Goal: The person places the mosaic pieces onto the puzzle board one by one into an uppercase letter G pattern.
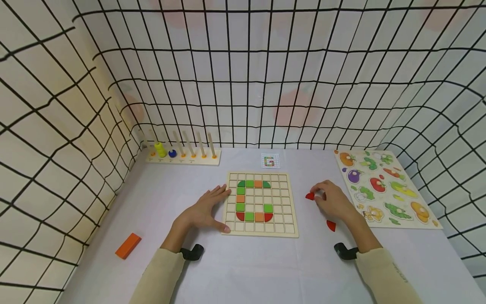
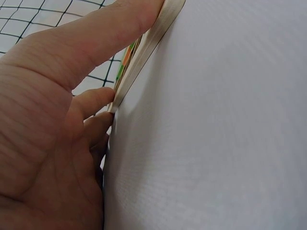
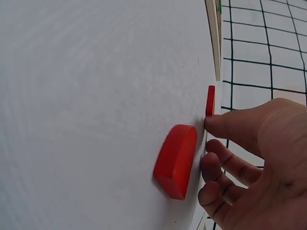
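A wooden grid board (image 1: 281, 228) lies flat in front of me, with green, orange and red pieces forming an open outline on it. My left hand (image 1: 205, 210) rests at its left edge, fingers spread; in the left wrist view the thumb (image 2: 110, 36) touches the board's side (image 2: 148, 45). To the right of the board, my right hand (image 1: 334, 202) pinches a red quarter-round piece (image 1: 309, 196) at the table surface. The same piece (image 3: 210, 98) shows beyond the thumb in the right wrist view. A second red quarter-round piece (image 1: 331, 226) lies below that hand.
A small pattern card (image 1: 270, 161) lies behind the board. A peg stand (image 1: 205, 161) with yellow-green and blue beads stands back left. An orange block (image 1: 128, 245) is at left, a vegetable puzzle board (image 1: 383, 185) at right. Black netting (image 1: 248, 80) borders the table.
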